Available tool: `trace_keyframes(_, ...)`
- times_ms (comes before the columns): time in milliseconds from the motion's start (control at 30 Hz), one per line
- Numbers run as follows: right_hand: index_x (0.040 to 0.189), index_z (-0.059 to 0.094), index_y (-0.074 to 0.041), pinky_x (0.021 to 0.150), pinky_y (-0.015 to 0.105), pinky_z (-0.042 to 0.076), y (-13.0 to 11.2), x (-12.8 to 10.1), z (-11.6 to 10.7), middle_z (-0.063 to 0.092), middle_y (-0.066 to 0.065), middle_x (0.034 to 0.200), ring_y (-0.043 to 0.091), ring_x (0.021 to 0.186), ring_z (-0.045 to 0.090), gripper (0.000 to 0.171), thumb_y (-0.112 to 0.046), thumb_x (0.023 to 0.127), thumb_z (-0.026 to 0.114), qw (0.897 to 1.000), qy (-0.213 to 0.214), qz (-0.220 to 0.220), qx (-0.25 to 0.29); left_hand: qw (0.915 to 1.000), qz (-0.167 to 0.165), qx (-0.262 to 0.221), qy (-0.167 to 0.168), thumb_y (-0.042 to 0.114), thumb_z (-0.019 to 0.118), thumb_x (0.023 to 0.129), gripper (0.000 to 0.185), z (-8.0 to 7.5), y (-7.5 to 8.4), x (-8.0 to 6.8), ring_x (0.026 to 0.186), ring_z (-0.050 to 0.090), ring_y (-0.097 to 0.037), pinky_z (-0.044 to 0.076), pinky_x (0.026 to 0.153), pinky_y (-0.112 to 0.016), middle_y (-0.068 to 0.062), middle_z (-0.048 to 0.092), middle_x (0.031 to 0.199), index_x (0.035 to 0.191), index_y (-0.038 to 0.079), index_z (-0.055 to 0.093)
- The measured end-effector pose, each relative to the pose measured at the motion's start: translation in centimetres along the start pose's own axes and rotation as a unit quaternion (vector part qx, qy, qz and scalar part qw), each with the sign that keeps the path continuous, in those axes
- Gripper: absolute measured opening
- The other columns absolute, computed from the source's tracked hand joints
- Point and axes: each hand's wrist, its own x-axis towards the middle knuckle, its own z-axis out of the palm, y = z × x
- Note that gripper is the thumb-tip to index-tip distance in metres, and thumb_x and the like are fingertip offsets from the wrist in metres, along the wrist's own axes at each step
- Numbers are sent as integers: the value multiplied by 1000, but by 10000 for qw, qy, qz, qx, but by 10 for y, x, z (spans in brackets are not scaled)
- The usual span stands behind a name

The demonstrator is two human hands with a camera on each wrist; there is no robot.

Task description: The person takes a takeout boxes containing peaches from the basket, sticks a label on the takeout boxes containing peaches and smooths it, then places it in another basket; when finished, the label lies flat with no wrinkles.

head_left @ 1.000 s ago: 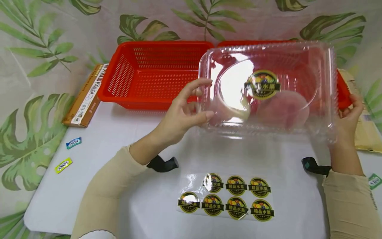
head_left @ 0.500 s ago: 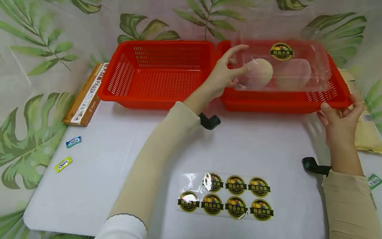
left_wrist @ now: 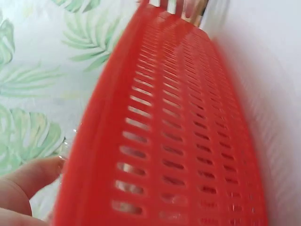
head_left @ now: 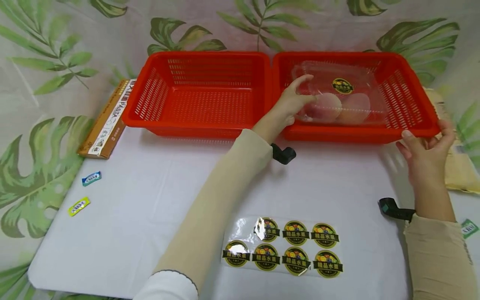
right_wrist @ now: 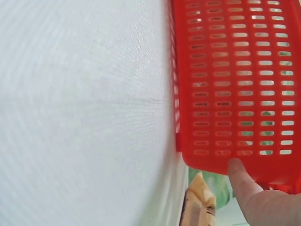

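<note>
A clear plastic fruit box sits tilted inside the right red basket. On its lid is a round black-and-gold sticker, and two pale pinkish round fruits show through. My left hand holds the box's left end between thumb and fingers, reaching over the basket's wall. In the left wrist view, part of that hand shows past the red rim, with the box mostly hidden. My right hand grips the basket's front right corner, its thumb against the outer wall.
Another red basket stands directly left. A sheet of round stickers lies at the front of the white table. A pasta box and small wrapped candies lie left; a yellowish packet is at right.
My left hand has carried the clear fruit box from above the table, back and right, then lowered it into the right basket. My right hand has stayed at the basket's corner.
</note>
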Motion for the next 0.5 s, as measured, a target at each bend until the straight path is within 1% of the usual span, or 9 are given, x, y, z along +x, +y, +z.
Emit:
trace_keyframes(67, 125, 28, -28, 68, 32, 51, 0, 0, 1, 30, 4, 135, 21, 126, 34, 72, 14, 77, 60, 10000, -31, -23, -51, 9997, -145, -201, 51, 4, 61, 84, 53, 0, 0, 2, 44, 38, -17, 52, 62, -41, 8, 41, 122, 125, 35, 47)
trace_keyframes(167, 125, 28, -28, 68, 32, 51, -1, 0, 1, 29, 4, 136, 21, 126, 33, 72, 14, 77, 60, 9999, -45, -49, -96, 9983, -321, -473, 149, 3, 61, 84, 54, 2, 0, 5, 51, 43, -16, 52, 64, -43, 9, 43, 120, 123, 37, 49)
trace_keyframes(233, 125, 28, -28, 67, 32, 51, -2, 0, 1, 30, 3, 135, 20, 126, 34, 72, 14, 77, 60, 9999, -27, -51, -88, 9970, -440, -594, 219, 2, 60, 84, 55, 3, 0, 6, 64, 49, -17, 52, 65, -43, 8, 43, 119, 124, 38, 49)
trace_keyframes(300, 125, 28, -28, 66, 31, 52, -3, -1, 1, 30, 4, 135, 20, 124, 36, 72, 14, 77, 60, 9999, -18, -51, -86, 9957, -557, -666, 312, 3, 60, 84, 56, 6, -1, 7, 77, 52, -18, 51, 67, -43, 8, 45, 119, 124, 40, 49)
trace_keyframes(333, 125, 28, -27, 66, 31, 52, -3, -1, 1, 31, 4, 135, 20, 123, 37, 72, 14, 77, 60, 10000, -12, -52, -57, 9952, -606, -675, 362, 3, 59, 85, 56, 7, -1, 7, 79, 52, -19, 51, 67, -42, 8, 45, 120, 124, 41, 49)
trace_keyframes(400, 125, 28, -27, 64, 32, 52, -3, -2, 0, 32, 4, 134, 20, 122, 39, 71, 15, 77, 59, 10000, -17, -60, 17, 9945, -664, -689, 431, 3, 59, 85, 57, 8, -2, 7, 89, 51, -18, 51, 69, -43, 9, 43, 124, 125, 42, 48)
trace_keyframes(500, 125, 28, -26, 63, 32, 53, -3, -2, 0, 32, 5, 133, 20, 121, 40, 71, 16, 77, 59, 9999, -34, -67, 69, 9958, -598, -484, 491, 1, 59, 84, 59, 10, -3, 8, 106, 45, -15, 47, 81, -39, 11, 38, 132, 128, 39, 46)
